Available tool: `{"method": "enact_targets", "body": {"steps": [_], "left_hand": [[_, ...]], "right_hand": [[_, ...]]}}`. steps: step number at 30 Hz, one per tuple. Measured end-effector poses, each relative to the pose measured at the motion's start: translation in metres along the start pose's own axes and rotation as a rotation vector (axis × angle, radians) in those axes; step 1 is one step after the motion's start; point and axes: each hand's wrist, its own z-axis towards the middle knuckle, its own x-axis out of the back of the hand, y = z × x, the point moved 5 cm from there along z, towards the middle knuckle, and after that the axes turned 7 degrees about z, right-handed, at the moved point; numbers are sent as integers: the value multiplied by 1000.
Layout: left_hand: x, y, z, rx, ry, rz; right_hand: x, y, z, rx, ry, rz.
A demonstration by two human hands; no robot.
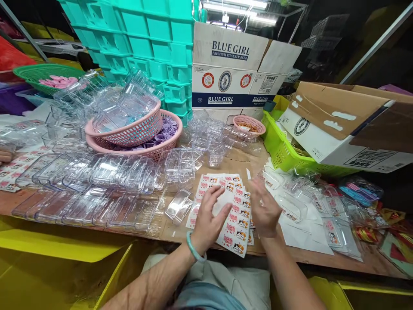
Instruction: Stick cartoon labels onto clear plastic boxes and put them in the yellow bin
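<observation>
My left hand (209,217), with a jade bangle on the wrist, rests on a sheet of cat stickers (232,215) at the table's front edge, fingers spread and bent over it. My right hand (265,209) hovers just right of the sheet, blurred by motion, fingers stretched out and holding nothing I can see. A small clear plastic case (178,206) lies just left of the sticker sheet. More clear cases with labels (292,206) lie to the right on white paper.
Rows of clear plastic cases (97,181) cover the left of the table. Stacked pink baskets (135,131) hold cases and purple pieces. A lime green basket (282,150), cardboard boxes (235,71) and teal crates (145,38) stand behind. Another person's fingers (4,156) show at far left.
</observation>
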Motion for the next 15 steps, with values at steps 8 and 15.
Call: {"method": "enact_targets", "body": {"steps": [8,15], "left_hand": [[-7,-19,17,363,-2,-407],[-4,-24,6,445,-1,-438]], "right_hand": [[-33,-13,-26,-261,-236,180],[-56,9,66,-306,1,153]]}}
